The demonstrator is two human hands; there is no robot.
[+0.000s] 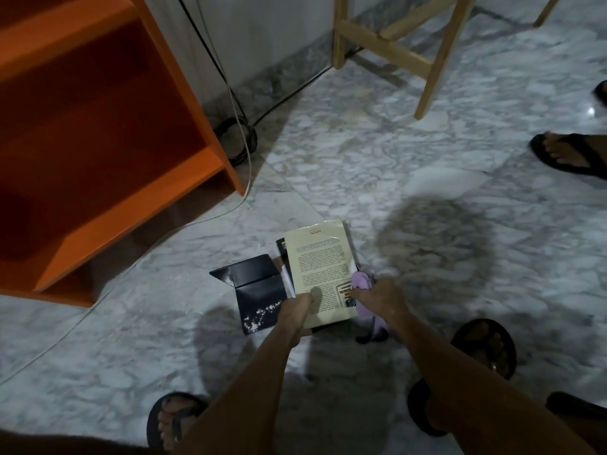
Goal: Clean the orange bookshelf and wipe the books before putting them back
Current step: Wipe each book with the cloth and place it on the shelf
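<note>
Gripping cream book [320, 267] on floor [361, 159] with left hand [295, 311], clutching purple cloth [360, 280] against its cover with right hand [381, 298].

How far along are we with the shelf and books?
The visible shelves of the orange bookshelf stand empty. In hand: the left hand holds the cream book while the right hand holds the purple cloth on it. Left: the black book beside it, then reshelving.
</note>
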